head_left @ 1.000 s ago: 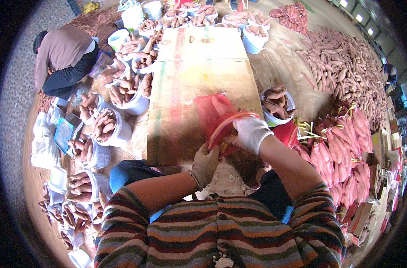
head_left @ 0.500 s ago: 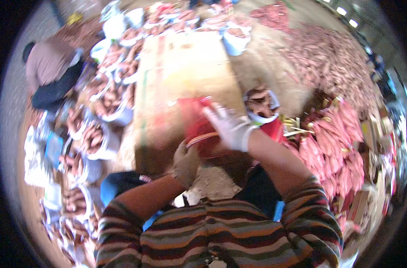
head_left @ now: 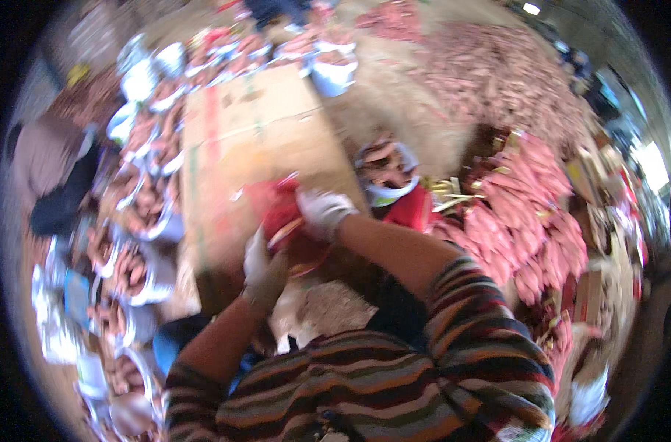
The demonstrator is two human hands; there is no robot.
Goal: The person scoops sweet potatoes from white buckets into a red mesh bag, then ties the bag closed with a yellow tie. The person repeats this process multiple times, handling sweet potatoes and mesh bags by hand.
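A red mesh bag [head_left: 271,205], blurred by motion, lies between my hands over the near part of a cardboard-covered table [head_left: 236,140]. My left hand [head_left: 264,267], in a pale glove, grips the bag's near left edge, its fingers pointing away from me. On the bag's right side, my right hand [head_left: 325,214], in a white glove, has its fingers bent against the mesh. A yellowish band shows along the bag's near edge. Whether anything sits inside the bag, I cannot tell.
Right of the table stands a white bucket [head_left: 387,168] of sweet potatoes, beside red mesh [head_left: 411,210]. Filled pink bags [head_left: 523,214] lie farther right, before a sweet potato heap [head_left: 497,77]. Several filled buckets [head_left: 148,272] line the left. A person [head_left: 52,166] bends at far left.
The whole view has swung, so the table and buckets sit farther left. My right hand's fingers, spread over the bag before, are now bent closer on it. The bag stays between both hands.
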